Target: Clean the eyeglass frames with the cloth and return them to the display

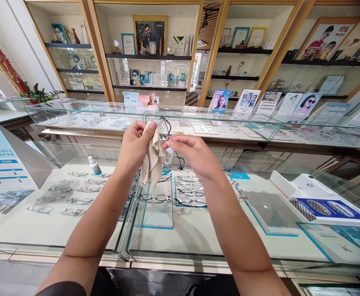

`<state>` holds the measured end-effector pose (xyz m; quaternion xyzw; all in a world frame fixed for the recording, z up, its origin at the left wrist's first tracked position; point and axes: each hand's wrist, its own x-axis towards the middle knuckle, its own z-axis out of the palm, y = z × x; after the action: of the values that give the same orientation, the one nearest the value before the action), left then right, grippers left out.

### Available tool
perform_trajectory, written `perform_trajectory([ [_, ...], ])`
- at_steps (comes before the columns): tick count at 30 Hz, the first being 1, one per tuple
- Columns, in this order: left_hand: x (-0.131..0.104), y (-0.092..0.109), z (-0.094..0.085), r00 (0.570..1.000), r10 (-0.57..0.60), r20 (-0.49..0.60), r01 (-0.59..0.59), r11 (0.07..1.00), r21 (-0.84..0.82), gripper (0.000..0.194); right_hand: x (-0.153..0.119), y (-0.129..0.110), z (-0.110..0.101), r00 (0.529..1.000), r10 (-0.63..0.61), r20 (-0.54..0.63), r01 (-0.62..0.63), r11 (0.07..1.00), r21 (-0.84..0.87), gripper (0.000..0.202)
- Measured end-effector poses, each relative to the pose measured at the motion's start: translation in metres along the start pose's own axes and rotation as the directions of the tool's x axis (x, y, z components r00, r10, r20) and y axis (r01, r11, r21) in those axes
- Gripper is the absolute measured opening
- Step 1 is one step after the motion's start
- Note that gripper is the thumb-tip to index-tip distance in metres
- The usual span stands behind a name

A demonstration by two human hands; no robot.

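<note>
My left hand (135, 144) is closed around a beige cleaning cloth (153, 162), whose zigzag edges hang down below the thumb. A pair of dark-framed eyeglasses (166, 126) is held up between my hands above the glass counter, partly covered by the cloth. One of its temples points up and the other hangs down below my right fingers. My right hand (192, 154) is closed in a pinch at the eyeglasses, with its fingertips close to the cloth. The exact grip there is partly hidden.
Below is a glass display case (195, 242) with several rows of eyeglasses. A white spray bottle (95, 166) stands on its left part. An open white box (321, 201) sits at the right, a blue-white sign (5, 160) at the left. Another glass counter (99, 117) runs behind.
</note>
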<state>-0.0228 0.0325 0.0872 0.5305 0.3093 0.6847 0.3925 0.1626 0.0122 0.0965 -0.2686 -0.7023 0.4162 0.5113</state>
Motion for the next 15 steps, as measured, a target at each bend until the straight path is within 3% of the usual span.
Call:
perform_trajectory([
  [7,0.0056,-0.0025,-0.0029,0.998,-0.005,-0.061,0.003,0.999,-0.037,0.054,-0.0002,0.0029,0.0033,1.0,0.012,-0.001,-0.012,0.998,-0.06,0.016],
  [15,0.0105,-0.0046,-0.01,0.991,-0.064,0.121,0.073,0.995,-0.067,0.049,0.0028,0.0097,0.0019,0.999,0.005,-0.049,-0.008,0.999,-0.046,0.015],
])
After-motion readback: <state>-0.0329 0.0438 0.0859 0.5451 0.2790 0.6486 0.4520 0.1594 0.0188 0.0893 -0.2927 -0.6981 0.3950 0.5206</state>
